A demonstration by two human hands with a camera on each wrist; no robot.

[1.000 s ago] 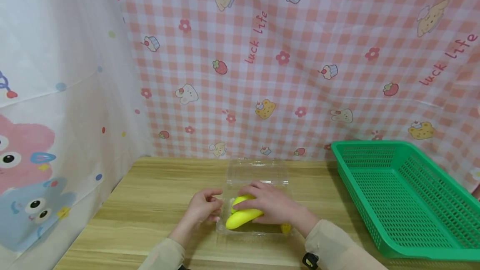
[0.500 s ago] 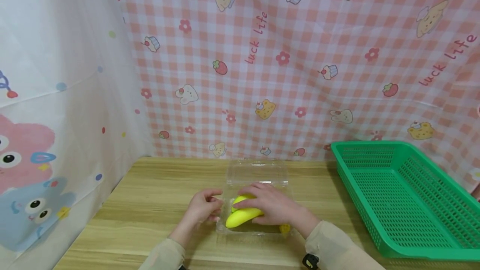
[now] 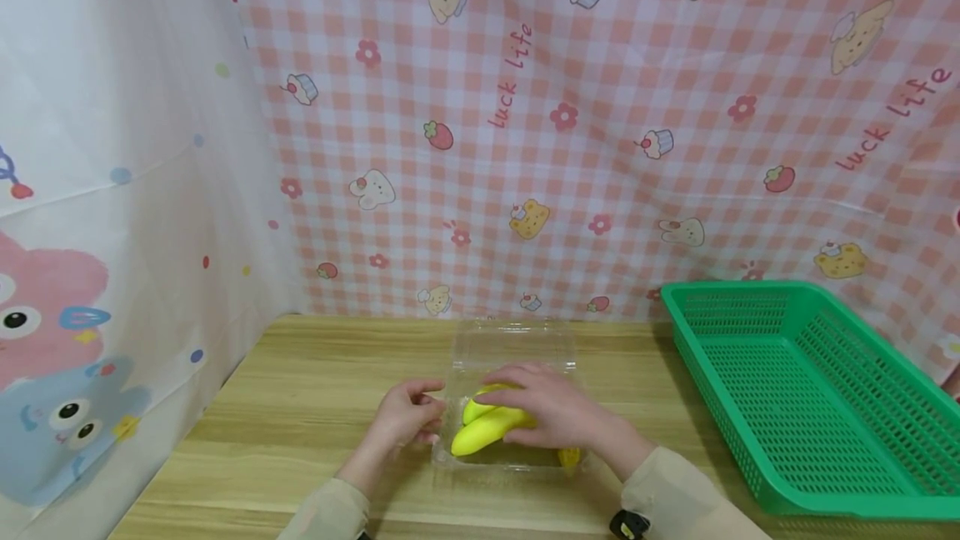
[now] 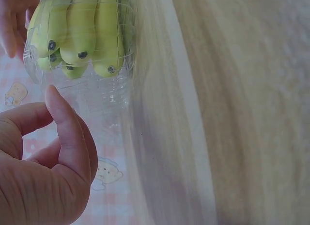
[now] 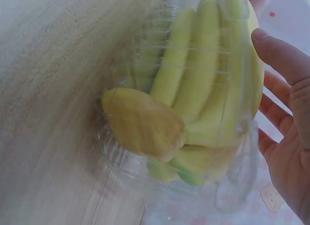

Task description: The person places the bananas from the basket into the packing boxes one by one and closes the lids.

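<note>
Left hand [image 3: 408,413]: fingers loosely curled, just beside the clear box [image 3: 510,463]. Right hand [image 3: 557,411]: thumb and fingers apart; firm contact cannot be told. Bananas [image 3: 486,432]: in the box, beneath the right fingers. Basket [image 3: 795,415]: well right of them.

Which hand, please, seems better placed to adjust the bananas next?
Probably the right hand: it is over the bananas, while the left hand is beside the clear box.

Yellow, dark-tipped bananas [image 3: 486,433] are piled in a clear plastic clamshell box [image 3: 517,467], set on the bench [image 3: 307,394] with its lid [image 3: 514,345] opened.
</note>
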